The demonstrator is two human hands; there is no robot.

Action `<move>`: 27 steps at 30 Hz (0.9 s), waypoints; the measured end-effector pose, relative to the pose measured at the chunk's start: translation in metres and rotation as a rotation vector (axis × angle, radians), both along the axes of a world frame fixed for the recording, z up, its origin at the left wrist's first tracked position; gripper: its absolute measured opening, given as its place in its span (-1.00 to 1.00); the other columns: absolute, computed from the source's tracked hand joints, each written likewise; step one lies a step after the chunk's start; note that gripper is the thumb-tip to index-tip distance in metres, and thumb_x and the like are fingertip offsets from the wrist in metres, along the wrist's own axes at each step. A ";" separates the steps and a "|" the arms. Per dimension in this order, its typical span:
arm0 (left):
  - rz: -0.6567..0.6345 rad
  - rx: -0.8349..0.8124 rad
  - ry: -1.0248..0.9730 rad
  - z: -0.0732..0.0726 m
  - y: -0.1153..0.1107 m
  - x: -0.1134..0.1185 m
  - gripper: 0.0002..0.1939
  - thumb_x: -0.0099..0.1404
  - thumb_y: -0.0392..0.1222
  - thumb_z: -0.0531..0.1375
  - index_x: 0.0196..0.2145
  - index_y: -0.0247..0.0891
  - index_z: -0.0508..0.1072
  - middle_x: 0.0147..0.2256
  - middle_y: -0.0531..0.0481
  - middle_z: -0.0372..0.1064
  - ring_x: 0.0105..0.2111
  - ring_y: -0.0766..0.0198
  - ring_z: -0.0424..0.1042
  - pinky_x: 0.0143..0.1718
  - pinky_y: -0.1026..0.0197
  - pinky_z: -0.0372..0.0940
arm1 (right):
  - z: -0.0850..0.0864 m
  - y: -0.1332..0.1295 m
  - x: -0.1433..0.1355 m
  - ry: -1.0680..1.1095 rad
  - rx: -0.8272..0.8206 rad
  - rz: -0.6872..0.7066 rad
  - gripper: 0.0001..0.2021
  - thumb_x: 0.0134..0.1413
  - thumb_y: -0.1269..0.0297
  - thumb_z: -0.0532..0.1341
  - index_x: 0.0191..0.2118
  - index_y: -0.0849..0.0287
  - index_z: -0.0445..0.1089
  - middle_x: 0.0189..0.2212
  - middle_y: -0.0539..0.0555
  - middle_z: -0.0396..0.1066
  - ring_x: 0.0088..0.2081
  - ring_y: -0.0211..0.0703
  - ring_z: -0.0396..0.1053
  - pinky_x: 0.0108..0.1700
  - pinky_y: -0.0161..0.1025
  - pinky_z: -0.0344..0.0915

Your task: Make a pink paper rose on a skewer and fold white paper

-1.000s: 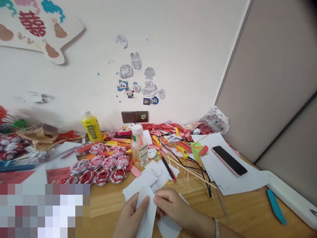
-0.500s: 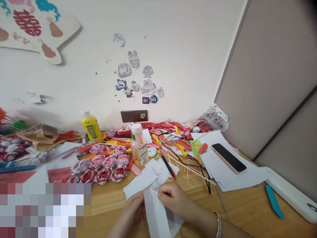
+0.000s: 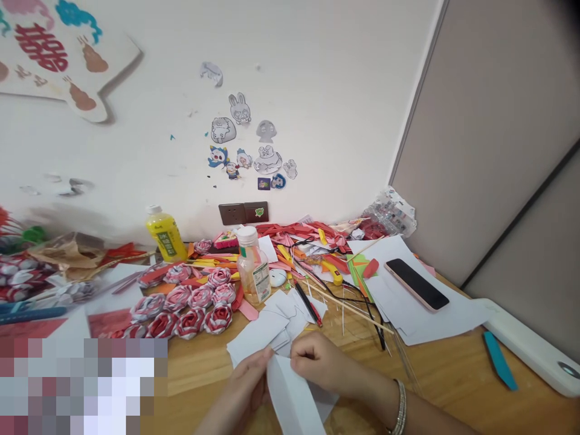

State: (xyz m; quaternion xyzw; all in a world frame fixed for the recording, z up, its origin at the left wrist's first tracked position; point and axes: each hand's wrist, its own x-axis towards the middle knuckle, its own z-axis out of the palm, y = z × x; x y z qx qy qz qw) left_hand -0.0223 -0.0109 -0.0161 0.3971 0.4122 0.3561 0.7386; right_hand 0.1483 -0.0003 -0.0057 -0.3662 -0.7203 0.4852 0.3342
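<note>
The creased paper (image 3: 292, 396) in the near middle is plain white; the worktop (image 3: 199, 368) is light brown with wood grain. On the left, paper roses (image 3: 200, 296) swirl in red, pink and white, and the far bottle (image 3: 165, 235) is yellow. At right, the phone (image 3: 417, 284) is black with a pink edge.

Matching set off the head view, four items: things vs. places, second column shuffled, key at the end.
1. creased white paper
2. phone
3. bracelet
4. yellow bottle

A. around the right wrist
B. near the wall
C. in the left hand and right hand
D. lying on white sheets

Pairs: 1-C, 2-D, 3-A, 4-B
</note>
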 end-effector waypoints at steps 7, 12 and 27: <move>0.021 -0.004 0.075 0.013 -0.006 0.005 -0.53 -0.14 0.20 0.27 -0.66 -0.24 0.21 -0.66 0.20 0.01 -0.61 0.42 0.01 -0.56 0.35 0.02 | 0.003 0.000 0.001 -0.003 -0.017 0.029 -0.81 -0.15 0.49 0.04 -0.68 0.21 0.08 -0.69 -0.14 -0.02 -0.58 -0.39 -0.01 -0.55 -0.42 -0.07; 0.028 0.203 0.289 0.021 -0.006 0.005 -0.51 -0.08 0.26 0.18 -0.67 -0.24 0.18 -0.66 0.21 -0.03 -0.60 0.40 -0.05 -0.57 0.34 -0.05 | 0.007 -0.002 0.002 0.000 0.009 0.047 -0.80 -0.14 0.47 0.04 -0.68 0.21 0.07 -0.69 -0.13 -0.01 -0.57 -0.38 0.00 -0.54 -0.41 -0.06; -0.071 0.353 0.369 0.029 -0.009 0.007 -0.58 -0.05 0.19 0.21 -0.66 -0.27 0.37 -0.72 0.07 0.38 -0.64 0.28 0.33 -0.54 0.31 0.15 | 0.004 0.002 0.004 -0.048 -0.046 0.063 -0.81 -0.12 0.44 0.02 -0.67 0.22 0.11 -0.69 -0.13 0.01 -0.60 -0.41 0.00 -0.58 -0.44 -0.08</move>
